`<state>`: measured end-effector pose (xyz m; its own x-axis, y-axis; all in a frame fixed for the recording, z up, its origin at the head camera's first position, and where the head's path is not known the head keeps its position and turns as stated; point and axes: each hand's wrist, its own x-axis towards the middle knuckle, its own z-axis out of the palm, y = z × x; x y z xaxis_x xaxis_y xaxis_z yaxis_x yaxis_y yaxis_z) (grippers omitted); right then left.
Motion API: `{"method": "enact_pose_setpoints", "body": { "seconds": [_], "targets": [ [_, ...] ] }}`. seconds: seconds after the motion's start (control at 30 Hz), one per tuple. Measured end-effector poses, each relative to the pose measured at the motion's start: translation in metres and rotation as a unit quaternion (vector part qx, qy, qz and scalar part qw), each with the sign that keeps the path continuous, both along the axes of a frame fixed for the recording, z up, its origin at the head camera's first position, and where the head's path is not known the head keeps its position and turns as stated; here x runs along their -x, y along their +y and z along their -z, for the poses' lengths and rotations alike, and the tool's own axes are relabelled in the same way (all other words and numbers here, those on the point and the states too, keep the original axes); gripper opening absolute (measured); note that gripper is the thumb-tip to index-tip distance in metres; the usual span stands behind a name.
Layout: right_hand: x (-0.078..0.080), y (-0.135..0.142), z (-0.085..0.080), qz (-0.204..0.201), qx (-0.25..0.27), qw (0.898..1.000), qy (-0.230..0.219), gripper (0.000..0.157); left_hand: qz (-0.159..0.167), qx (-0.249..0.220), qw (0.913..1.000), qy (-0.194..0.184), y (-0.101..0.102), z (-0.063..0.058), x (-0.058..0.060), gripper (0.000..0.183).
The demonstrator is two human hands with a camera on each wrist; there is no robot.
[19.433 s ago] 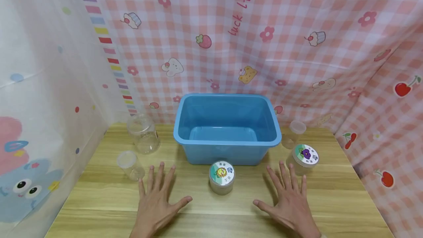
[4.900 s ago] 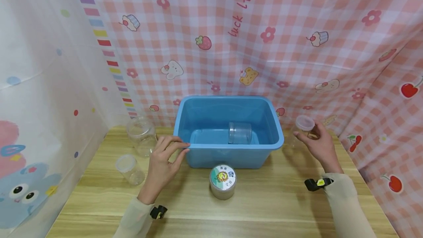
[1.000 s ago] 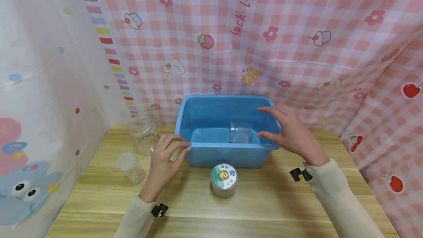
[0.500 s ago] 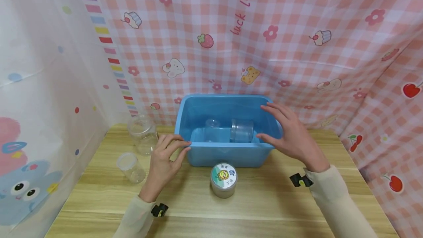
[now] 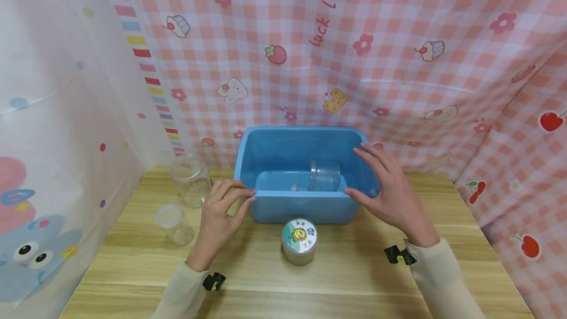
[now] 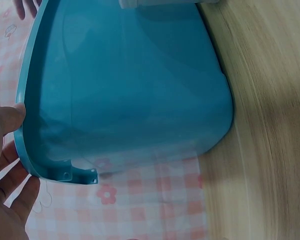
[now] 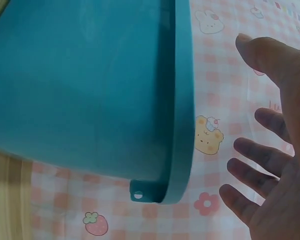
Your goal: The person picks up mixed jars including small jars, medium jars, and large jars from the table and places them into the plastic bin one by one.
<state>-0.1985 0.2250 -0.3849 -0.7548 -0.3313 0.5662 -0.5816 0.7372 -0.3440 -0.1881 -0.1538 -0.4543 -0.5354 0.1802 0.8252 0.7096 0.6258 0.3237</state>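
Note:
In the head view, my left hand (image 5: 221,215) holds the front left corner of a blue plastic tub (image 5: 305,208). The left wrist view shows the thumb and fingers on either side of its rim. My right hand (image 5: 394,196) is over the tub's right front corner, fingers spread, holding nothing; in the right wrist view it is apart from the rim. Inside the tub a clear jar (image 5: 325,175) lies on its side at the right. Only a sliver of a second clear jar (image 5: 296,187) shows over the front wall.
A jar with a sunflower lid (image 5: 299,242) stands before the tub. On the left are a large clear jar (image 5: 191,181) and a smaller clear jar with a frosted lid (image 5: 175,224). A checked curtain (image 5: 283,82) hangs behind the wooden table (image 5: 354,279).
The smaller clear jar, in my right hand earlier, is in the tub and has shifted towards its front wall. My right hand has drawn back slightly. The left hand stays at the rim.

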Motion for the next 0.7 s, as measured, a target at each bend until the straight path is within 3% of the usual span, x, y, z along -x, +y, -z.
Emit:
{"method": "enact_pose_setpoints", "body": {
  "seconds": [0.7],
  "targets": [
    [-0.024,-0.007,0.037,0.040,0.040,0.998,0.018,0.076,0.000,-0.005,1.0000,0.002,0.000,0.001,0.001,0.022]
  ]
}}
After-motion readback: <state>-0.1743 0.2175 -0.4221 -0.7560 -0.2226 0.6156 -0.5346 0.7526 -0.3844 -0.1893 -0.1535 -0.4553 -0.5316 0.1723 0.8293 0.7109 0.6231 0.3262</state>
